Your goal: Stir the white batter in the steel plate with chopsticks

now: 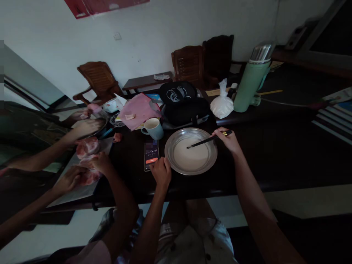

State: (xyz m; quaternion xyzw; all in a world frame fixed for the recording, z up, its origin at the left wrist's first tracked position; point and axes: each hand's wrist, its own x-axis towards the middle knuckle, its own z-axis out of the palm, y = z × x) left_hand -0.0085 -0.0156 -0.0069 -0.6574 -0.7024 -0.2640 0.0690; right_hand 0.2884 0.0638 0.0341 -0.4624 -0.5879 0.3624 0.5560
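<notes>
A wide metal bowl (pixel 168 157) stands on the dark table in front of me, with a pale, milky batter-like liquid (pixel 189 157) in it. My left hand (pixel 161 171) is closed on the bowl's left rim. Over the right rim, my right hand (pixel 227 140) grips a pair of dark chopsticks (pixel 205 140), fingers wrapped round their thick ends. Their tips reach down to the liquid near the bowl's middle. Just left of the bowl lies a phone (pixel 151 156) with a lit timer screen, close to my left hand. Behind it is a light blue mug (pixel 154 129).
At left, other people's hands (pixel 68 179) handle raw meat (pixel 87 147) on a board (pixel 79 196). Behind the bowl are a black bag (pixel 185 106) and a pink cloth-like sheet (pixel 140 110). A tied bag of white powder (pixel 222 104) and a tall green thermos (pixel 250 84) stand back right.
</notes>
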